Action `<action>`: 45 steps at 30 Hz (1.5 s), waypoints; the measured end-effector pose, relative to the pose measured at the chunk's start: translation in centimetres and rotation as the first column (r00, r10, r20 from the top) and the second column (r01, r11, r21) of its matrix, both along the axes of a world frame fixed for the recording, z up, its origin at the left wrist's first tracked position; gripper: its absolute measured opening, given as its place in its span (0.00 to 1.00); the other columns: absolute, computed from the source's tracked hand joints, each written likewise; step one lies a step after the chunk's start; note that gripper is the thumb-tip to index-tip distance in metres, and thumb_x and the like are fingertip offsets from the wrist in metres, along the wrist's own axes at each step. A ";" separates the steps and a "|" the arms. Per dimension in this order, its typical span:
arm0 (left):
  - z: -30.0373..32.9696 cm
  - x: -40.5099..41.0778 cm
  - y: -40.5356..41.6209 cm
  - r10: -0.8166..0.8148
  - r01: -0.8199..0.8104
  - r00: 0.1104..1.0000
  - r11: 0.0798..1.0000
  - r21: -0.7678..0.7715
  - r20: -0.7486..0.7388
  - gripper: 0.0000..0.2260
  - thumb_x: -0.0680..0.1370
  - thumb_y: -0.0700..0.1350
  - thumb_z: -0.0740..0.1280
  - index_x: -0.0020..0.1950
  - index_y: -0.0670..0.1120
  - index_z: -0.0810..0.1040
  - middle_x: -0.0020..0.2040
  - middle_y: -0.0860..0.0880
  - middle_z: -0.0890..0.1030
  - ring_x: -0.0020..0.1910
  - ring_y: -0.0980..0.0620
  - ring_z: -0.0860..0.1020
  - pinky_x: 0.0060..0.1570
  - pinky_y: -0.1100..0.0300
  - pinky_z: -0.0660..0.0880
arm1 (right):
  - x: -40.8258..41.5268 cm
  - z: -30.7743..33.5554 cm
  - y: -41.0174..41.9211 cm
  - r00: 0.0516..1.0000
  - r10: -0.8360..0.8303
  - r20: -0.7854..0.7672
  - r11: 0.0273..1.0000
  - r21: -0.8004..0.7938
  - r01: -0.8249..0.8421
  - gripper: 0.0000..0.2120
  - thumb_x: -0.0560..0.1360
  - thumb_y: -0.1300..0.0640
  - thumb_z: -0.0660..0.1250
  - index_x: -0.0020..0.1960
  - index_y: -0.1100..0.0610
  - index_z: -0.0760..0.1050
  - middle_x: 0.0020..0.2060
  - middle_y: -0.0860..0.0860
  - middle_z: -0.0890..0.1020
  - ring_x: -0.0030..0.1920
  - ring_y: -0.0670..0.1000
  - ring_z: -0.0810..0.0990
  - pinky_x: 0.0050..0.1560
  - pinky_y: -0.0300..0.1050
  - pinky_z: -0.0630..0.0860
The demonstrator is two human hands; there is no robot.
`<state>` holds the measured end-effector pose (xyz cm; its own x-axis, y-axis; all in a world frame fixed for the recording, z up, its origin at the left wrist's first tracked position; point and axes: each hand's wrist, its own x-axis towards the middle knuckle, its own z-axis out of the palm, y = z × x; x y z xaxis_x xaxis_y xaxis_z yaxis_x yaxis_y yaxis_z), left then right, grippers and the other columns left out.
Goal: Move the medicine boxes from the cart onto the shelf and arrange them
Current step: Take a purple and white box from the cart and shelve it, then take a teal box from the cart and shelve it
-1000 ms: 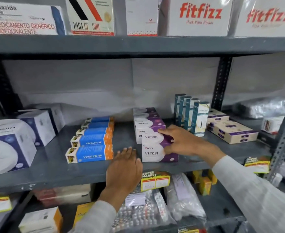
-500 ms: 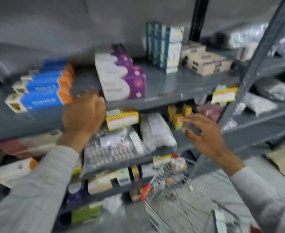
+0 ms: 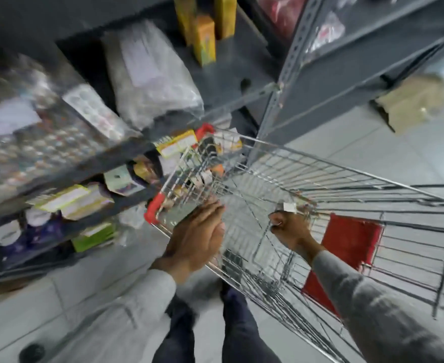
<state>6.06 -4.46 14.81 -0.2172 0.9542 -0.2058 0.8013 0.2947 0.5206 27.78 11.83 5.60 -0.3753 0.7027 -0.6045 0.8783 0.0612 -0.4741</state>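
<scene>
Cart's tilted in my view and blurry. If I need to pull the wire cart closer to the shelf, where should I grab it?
Probably the near top rim of the wire cart, from above, between the left hand and right hand. That rail is bare, runs straight, and lies nearest the person. Avoid the red corner guard; it sits against the shelf.

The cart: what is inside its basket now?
Inside the cart, both hands reach down: left hand open, right hand curled. No boxes show clearly; blur and the hands hide the bottom.

Open top of the wire cart [image 3: 320, 163], shelf [image 3: 90, 163] edge close along its left corner.
</scene>
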 end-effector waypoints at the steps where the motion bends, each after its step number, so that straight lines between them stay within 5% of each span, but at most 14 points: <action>1: -1.6 0.8 0.4 -0.036 0.037 0.999 0.997 -0.062 0.020 0.22 0.85 0.50 0.60 0.78 0.45 0.69 0.80 0.46 0.68 0.81 0.52 0.61 0.75 0.72 0.40 | 0.9 -1.8 -0.2 0.997 0.028 0.073 0.999 -0.032 -0.025 0.19 0.73 0.62 0.71 0.64 0.56 0.82 0.62 0.57 0.84 0.64 0.59 0.81 0.57 0.42 0.73; 5: -4.5 2.5 1.2 -0.082 0.090 0.996 0.972 -0.215 0.046 0.25 0.85 0.54 0.55 0.81 0.47 0.62 0.83 0.48 0.61 0.83 0.53 0.54 0.80 0.60 0.46 | 4.0 -7.4 -0.6 0.969 -0.006 0.247 0.996 -0.087 0.029 0.27 0.72 0.61 0.71 0.71 0.61 0.74 0.62 0.63 0.80 0.62 0.64 0.80 0.57 0.48 0.76; 10: -4.3 2.8 1.0 0.029 -0.027 1.000 0.989 -0.148 0.012 0.25 0.82 0.53 0.58 0.78 0.46 0.70 0.78 0.48 0.70 0.77 0.56 0.62 0.70 0.77 0.42 | 5.2 -11.9 0.5 0.952 -0.206 0.225 0.977 0.096 0.189 0.22 0.75 0.64 0.68 0.68 0.65 0.71 0.60 0.65 0.78 0.58 0.65 0.79 0.59 0.54 0.79; 14: -5.6 2.2 0.4 0.007 -0.020 0.998 0.981 -0.192 -0.066 0.24 0.83 0.56 0.60 0.79 0.51 0.69 0.80 0.54 0.67 0.80 0.57 0.62 0.71 0.63 0.56 | 5.2 -14.6 1.2 0.952 -0.253 0.173 0.967 0.075 0.244 0.26 0.76 0.62 0.70 0.71 0.65 0.67 0.62 0.65 0.77 0.59 0.65 0.78 0.60 0.60 0.79; 18: -6.2 2.1 0.0 0.020 -0.038 0.996 0.973 -0.226 -0.082 0.26 0.81 0.58 0.60 0.78 0.52 0.69 0.78 0.53 0.71 0.78 0.56 0.66 0.72 0.61 0.59 | 4.7 -16.0 1.2 0.932 -0.314 0.178 0.947 0.127 0.295 0.27 0.75 0.61 0.73 0.70 0.64 0.66 0.61 0.63 0.80 0.57 0.62 0.80 0.57 0.57 0.80; 24: -6.5 2.2 -0.1 0.020 -0.043 0.992 0.982 -0.184 -0.126 0.26 0.80 0.57 0.61 0.77 0.51 0.71 0.76 0.52 0.73 0.77 0.55 0.69 0.72 0.61 0.59 | 3.9 -14.4 0.2 0.960 -0.184 0.212 0.979 0.125 0.160 0.24 0.77 0.60 0.69 0.69 0.62 0.66 0.55 0.61 0.83 0.49 0.61 0.84 0.47 0.56 0.84; 31: -4.2 2.5 0.6 -0.019 0.008 0.998 0.986 -0.169 -0.063 0.27 0.84 0.57 0.56 0.82 0.53 0.60 0.82 0.53 0.63 0.81 0.55 0.58 0.80 0.59 0.54 | 0.2 -4.0 -2.3 0.992 -0.118 -0.045 0.976 0.178 0.124 0.30 0.73 0.55 0.75 0.70 0.56 0.66 0.58 0.56 0.83 0.43 0.54 0.83 0.35 0.47 0.84; 34: 0.2 2.1 1.3 0.031 -0.035 0.995 0.998 -0.043 -0.094 0.26 0.83 0.54 0.59 0.81 0.52 0.62 0.81 0.53 0.65 0.81 0.55 0.60 0.77 0.68 0.45 | -1.8 2.9 -1.9 0.988 -0.087 -0.124 0.950 0.289 0.120 0.30 0.68 0.51 0.75 0.67 0.52 0.69 0.54 0.53 0.85 0.42 0.52 0.80 0.33 0.41 0.75; 37: 7.2 0.6 2.6 0.086 -0.069 0.991 0.985 0.160 -0.106 0.24 0.82 0.51 0.63 0.79 0.47 0.69 0.79 0.50 0.69 0.80 0.53 0.64 0.79 0.65 0.50 | -3.8 11.2 -1.2 0.965 -0.067 -0.253 0.905 0.391 0.165 0.26 0.62 0.48 0.73 0.59 0.44 0.70 0.48 0.47 0.83 0.43 0.53 0.81 0.37 0.46 0.77; 45: 26.0 -7.7 5.9 0.344 -0.051 0.900 0.694 0.718 -0.269 0.24 0.81 0.49 0.65 0.76 0.46 0.72 0.78 0.48 0.71 0.80 0.51 0.64 0.79 0.54 0.60 | -9.3 31.0 1.3 0.758 0.112 -0.643 0.754 0.552 0.357 0.32 0.62 0.43 0.73 0.65 0.38 0.69 0.50 0.34 0.80 0.45 0.40 0.80 0.42 0.38 0.72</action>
<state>-1.65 1.43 40.79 -0.3329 0.7178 0.6115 0.9317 0.1505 0.3305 18.44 13.12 36.62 -0.3639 0.8789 0.3084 0.4280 0.4519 -0.7827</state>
